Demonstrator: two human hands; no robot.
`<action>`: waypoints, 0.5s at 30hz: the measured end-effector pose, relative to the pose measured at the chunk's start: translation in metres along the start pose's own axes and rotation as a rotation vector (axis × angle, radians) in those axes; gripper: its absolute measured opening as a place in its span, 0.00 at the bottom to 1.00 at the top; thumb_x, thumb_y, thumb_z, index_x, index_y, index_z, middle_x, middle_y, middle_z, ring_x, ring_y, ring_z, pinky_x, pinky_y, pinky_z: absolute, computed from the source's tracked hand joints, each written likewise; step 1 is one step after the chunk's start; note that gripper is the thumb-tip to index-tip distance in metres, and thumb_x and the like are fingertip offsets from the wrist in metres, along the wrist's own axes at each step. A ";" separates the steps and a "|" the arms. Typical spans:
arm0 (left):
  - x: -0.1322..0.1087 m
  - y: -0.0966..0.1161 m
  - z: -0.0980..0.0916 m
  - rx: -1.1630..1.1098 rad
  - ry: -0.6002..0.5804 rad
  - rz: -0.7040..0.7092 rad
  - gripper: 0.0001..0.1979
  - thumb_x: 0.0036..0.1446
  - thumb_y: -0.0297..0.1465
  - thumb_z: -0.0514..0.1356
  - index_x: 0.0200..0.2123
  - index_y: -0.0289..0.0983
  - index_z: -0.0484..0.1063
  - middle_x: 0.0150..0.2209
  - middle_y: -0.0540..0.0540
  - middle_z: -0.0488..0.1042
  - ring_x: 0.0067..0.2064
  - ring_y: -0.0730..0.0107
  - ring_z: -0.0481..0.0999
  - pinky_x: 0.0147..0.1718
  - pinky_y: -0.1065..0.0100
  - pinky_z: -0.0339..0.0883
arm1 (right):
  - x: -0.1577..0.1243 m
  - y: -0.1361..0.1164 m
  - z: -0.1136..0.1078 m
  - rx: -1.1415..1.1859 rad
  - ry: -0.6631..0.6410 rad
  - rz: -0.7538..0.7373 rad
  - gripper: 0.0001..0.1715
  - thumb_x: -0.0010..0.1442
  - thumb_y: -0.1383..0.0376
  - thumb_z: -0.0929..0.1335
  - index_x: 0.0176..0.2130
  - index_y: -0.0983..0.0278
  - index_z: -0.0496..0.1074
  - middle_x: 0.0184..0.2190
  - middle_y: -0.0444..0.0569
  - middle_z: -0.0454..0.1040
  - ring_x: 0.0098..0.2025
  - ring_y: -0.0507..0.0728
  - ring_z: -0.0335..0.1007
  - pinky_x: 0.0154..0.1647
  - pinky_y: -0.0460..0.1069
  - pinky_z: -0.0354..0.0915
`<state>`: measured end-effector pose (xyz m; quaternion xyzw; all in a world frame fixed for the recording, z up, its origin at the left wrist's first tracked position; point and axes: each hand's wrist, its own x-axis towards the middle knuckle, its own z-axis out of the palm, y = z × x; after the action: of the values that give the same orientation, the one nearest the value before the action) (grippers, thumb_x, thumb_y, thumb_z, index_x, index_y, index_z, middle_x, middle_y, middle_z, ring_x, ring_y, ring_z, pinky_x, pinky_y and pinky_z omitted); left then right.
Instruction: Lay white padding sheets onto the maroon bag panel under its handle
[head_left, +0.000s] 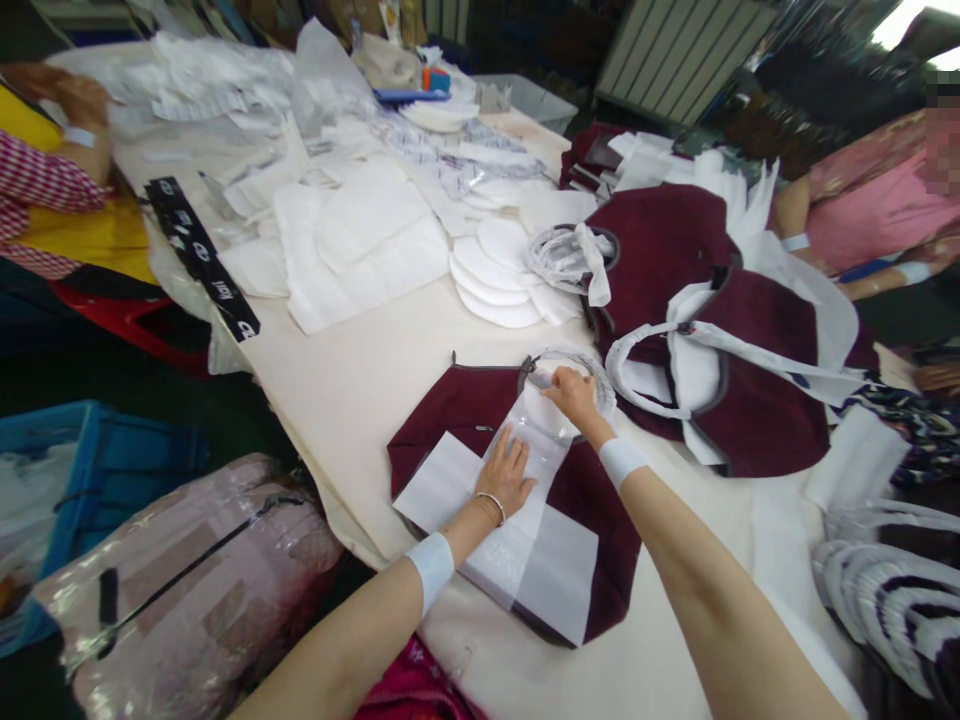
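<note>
A maroon bag [480, 395] lies flat on the table in front of me, with a white sheet [559, 570] and clear plastic film across its middle. My left hand [506, 475] rests on that white sheet, fingers spread and flat. At the top of the bag my right hand [574, 395] has its fingers closed in a pinch near the bag's dark trim and wrapped handle [600, 375]. What sits between those fingers is too small to make out.
More maroon bags [667, 230] with white-wrapped handles are piled at the right. White sheets [367, 230] and white oval pieces [491, 270] cover the far table [300, 385]. A blue crate [142, 450] and a plastic-wrapped bundle [202, 560] stand below left. Co-workers are on both sides.
</note>
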<state>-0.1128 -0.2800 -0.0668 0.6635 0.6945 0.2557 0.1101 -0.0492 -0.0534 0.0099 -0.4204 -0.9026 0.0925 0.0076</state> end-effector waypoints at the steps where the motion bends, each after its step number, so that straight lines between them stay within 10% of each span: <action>1: 0.000 0.000 0.000 0.003 0.002 -0.001 0.34 0.61 0.41 0.56 0.64 0.25 0.55 0.65 0.29 0.59 0.72 0.42 0.34 0.68 0.44 0.51 | -0.006 0.001 0.005 0.029 0.039 0.082 0.15 0.57 0.56 0.69 0.39 0.64 0.66 0.40 0.54 0.73 0.46 0.63 0.65 0.48 0.58 0.52; 7: 0.001 0.000 -0.001 0.014 0.001 -0.003 0.36 0.60 0.41 0.58 0.64 0.24 0.55 0.65 0.28 0.60 0.72 0.41 0.37 0.67 0.43 0.53 | -0.027 -0.026 0.039 0.173 0.133 0.268 0.17 0.55 0.53 0.70 0.39 0.61 0.67 0.45 0.53 0.71 0.50 0.64 0.62 0.49 0.57 0.51; 11: 0.003 0.000 -0.003 0.001 0.009 -0.006 0.34 0.60 0.40 0.58 0.63 0.25 0.58 0.64 0.28 0.60 0.72 0.41 0.42 0.67 0.44 0.55 | -0.029 -0.017 0.018 0.218 0.291 0.511 0.14 0.60 0.62 0.62 0.44 0.65 0.68 0.48 0.61 0.70 0.53 0.66 0.62 0.52 0.58 0.54; 15: 0.004 -0.003 -0.003 -0.041 0.033 -0.023 0.33 0.57 0.39 0.61 0.61 0.28 0.60 0.62 0.29 0.62 0.71 0.41 0.47 0.65 0.42 0.56 | -0.100 -0.010 -0.008 0.281 0.385 0.563 0.21 0.63 0.61 0.57 0.50 0.69 0.67 0.48 0.62 0.72 0.50 0.62 0.66 0.51 0.55 0.60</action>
<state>-0.1171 -0.2768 -0.0647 0.6486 0.6984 0.2797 0.1153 0.0084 -0.1348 0.0258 -0.6569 -0.7121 0.1330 0.2091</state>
